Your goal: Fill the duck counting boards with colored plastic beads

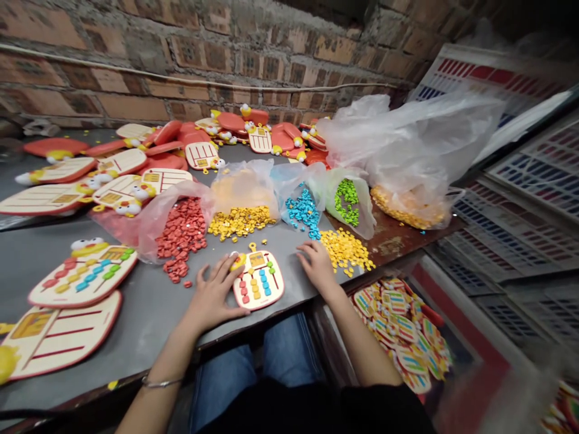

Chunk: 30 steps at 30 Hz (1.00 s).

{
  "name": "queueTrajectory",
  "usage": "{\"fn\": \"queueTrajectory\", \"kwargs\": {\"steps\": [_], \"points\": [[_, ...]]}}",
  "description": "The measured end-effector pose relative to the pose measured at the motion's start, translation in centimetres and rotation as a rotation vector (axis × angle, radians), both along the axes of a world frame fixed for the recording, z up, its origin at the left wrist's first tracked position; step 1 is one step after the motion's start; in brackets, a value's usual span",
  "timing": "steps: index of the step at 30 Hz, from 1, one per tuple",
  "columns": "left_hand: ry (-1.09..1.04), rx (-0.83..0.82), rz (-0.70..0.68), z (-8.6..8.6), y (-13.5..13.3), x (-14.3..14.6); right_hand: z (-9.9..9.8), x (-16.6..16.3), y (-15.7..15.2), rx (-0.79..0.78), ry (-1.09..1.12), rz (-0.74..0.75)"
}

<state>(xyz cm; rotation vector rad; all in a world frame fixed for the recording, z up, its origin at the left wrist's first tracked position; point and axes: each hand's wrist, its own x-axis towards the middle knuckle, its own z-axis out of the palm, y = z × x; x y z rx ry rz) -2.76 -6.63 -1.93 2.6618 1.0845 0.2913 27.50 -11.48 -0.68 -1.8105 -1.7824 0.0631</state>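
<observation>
A small cream toy abacus board with a yellow duck head and coloured beads on its rods lies at the table's near edge. My left hand rests flat beside it, fingers spread, fingertips touching its left rim. To its right, my right hand lies on the grey table, fingers curled down next to a loose heap of yellow beads. Whether it pinches a bead is hidden.
Open plastic bags hold red beads, yellow beads, blue beads and green beads. Empty and filled boards lie at left and along the brick wall. A bin of finished boards sits below right. Plastic crates stand right.
</observation>
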Motion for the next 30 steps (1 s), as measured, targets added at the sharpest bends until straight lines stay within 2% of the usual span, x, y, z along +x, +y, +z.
{"fn": "queueTrajectory", "kwargs": {"steps": [2, 5, 9, 13, 16, 19, 22, 24, 26, 30], "points": [[-0.002, -0.007, 0.0, 0.0, 0.0, 0.0, -0.3, 1.7, -0.6, -0.111, -0.133, -0.155], [0.003, -0.007, 0.007, 0.1, 0.0, 0.1, -0.9, 3.1, -0.7, -0.232, -0.172, -0.197], [0.009, -0.007, 0.008, 0.1, -0.1, 0.1, -0.6, 1.9, 0.1, -0.101, 0.073, -0.081], [-0.002, -0.011, 0.001, 0.2, -0.2, 0.0, 0.0, -1.7, 1.6, -0.005, 0.365, 0.138], [-0.005, -0.003, 0.005, 0.2, -0.2, 0.1, -0.2, -4.4, 3.3, 0.011, 0.334, 0.267], [0.001, 0.003, 0.004, 0.2, -0.1, 0.1, -0.9, -5.8, 4.7, 0.015, 0.203, 0.321], [0.007, 0.01, 0.0, 0.0, 0.0, 0.1, -0.9, -5.7, 4.5, 0.009, 0.119, 0.357], [0.007, 0.016, -0.002, -0.1, 0.0, 0.0, -0.3, -4.9, 3.3, -0.004, 0.12, 0.403], [0.006, 0.019, 0.001, -0.2, 0.0, 0.0, 0.2, -3.4, 1.4, -0.003, 0.117, 0.354], [0.0, 0.009, -0.001, -0.1, 0.0, 0.0, -0.3, 0.5, -2.5, -0.002, -0.061, -0.08]]}}
